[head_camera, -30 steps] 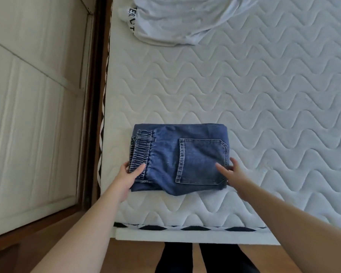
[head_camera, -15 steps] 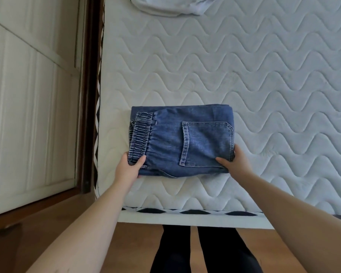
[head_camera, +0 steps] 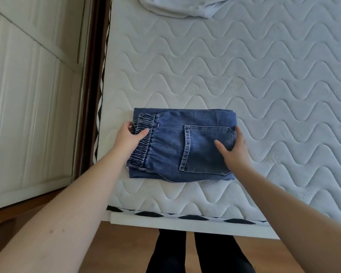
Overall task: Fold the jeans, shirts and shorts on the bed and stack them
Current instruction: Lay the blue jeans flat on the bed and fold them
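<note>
Folded blue jeans (head_camera: 171,146) lie as a compact rectangle near the front left corner of the bed (head_camera: 244,85), back pocket facing up and elastic waistband at the left. My left hand (head_camera: 128,138) grips the waistband end, thumb on top and fingers tucked under the edge. My right hand (head_camera: 234,150) holds the right end at the pocket, thumb lying on the denim and fingers wrapped round the side. A crumpled white shirt (head_camera: 181,6) lies unfolded at the far edge of the view.
A white quilted mattress covers the bed, with a black-and-white diamond trim along its front edge (head_camera: 185,215). White panelled cupboard doors (head_camera: 32,95) and a dark wooden frame stand close at the left. My legs (head_camera: 197,253) stand on the wooden floor below.
Both hands have slid further along the jeans' ends, my right thumb now lying on the pocket. The view has tilted, so the jeans sit a little farther from the front edge.
</note>
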The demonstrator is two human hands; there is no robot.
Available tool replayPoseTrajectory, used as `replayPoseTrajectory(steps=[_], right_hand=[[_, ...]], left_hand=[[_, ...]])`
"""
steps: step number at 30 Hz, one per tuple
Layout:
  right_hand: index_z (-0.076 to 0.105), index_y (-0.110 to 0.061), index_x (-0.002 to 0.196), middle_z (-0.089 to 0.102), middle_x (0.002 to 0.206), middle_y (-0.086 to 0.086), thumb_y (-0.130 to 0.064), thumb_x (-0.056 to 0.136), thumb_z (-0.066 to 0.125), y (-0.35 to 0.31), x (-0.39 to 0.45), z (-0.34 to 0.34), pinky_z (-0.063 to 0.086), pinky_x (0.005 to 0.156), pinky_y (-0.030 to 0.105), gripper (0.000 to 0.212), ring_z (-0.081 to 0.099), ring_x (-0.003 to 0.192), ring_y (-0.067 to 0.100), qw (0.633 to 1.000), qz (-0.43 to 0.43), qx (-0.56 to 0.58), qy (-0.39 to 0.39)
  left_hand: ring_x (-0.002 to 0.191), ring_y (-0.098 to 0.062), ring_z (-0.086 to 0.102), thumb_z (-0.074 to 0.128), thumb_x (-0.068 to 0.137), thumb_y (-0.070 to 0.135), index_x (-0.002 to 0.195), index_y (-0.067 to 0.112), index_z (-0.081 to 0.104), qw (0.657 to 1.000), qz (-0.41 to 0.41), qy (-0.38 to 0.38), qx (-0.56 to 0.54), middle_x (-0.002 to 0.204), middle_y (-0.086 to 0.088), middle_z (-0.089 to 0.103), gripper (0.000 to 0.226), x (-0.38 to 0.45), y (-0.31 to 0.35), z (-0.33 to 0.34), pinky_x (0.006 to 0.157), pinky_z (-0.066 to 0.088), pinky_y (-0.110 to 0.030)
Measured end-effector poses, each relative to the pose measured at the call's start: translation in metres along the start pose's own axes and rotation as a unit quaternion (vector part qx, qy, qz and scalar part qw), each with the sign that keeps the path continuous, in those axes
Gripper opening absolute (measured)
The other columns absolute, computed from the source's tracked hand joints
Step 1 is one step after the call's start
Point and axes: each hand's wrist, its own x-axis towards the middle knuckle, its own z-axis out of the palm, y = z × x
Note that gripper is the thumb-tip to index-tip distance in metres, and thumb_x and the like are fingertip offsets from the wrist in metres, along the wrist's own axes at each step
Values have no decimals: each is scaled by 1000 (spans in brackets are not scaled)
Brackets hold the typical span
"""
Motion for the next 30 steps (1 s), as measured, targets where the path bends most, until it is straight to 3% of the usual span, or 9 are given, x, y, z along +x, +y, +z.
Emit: replayPoseTrajectory(steps=[7,11,14,17,20,23,26,30], right_hand=[[12,-42,151,23,154,-1,-45,88,66,-17,26,-2,37,107,45,83,35,138,24,999,-17,-38,-13],[14,-38,152,21,155,2,-34,91,65,-23,31,0,31,115,44,80,31,139,24,998,-37,-50,-18],[10,-35,154,12,159,4,-27,93,65,-25,34,-1,25,118,43,83,24,144,26,997,-49,-56,-5],[2,-33,155,-2,163,2,-31,94,62,-29,34,-3,20,118,46,86,14,148,28,993,-42,-107,-10],[-1,-28,156,-7,164,2,-33,98,51,-32,25,3,8,121,47,78,6,150,28,964,-104,-244,19],[8,-22,157,4,164,4,-33,97,48,-34,9,19,6,122,47,73,6,151,24,929,-213,-300,36],[15,-20,157,12,164,2,-41,97,45,-27,-7,40,11,121,48,70,11,151,22,890,-297,-345,-14],[9,-22,157,8,165,0,-53,100,23,0,-11,53,3,121,46,66,7,151,20,846,-303,-433,-75]], left_hand=[[110,-28,59,82,70,51,130,10,45,988,34,-35,147,125,-8,61,81,15,15,-11,84,44,-33],[95,-17,62,76,75,52,113,26,55,993,47,-71,78,114,1,67,50,13,18,-16,82,49,-33],[99,-19,65,74,80,49,116,25,58,997,26,-72,-24,113,1,68,46,17,16,-27,92,52,-42],[100,-19,64,65,89,44,122,18,60,999,24,-25,2,115,-2,67,42,14,10,-22,90,52,-40],[110,-26,58,58,95,36,131,13,53,992,68,81,73,123,-9,57,43,4,9,-4,93,48,-37],[137,-30,37,56,95,30,146,16,34,923,227,196,240,147,-14,37,57,-12,12,18,108,36,-44],[149,-28,18,49,97,35,155,18,22,833,384,130,376,161,-10,18,66,-22,7,40,117,23,-49],[150,-24,14,35,103,42,157,21,12,762,416,89,489,164,-6,9,62,-29,-24,59,119,19,-49]])
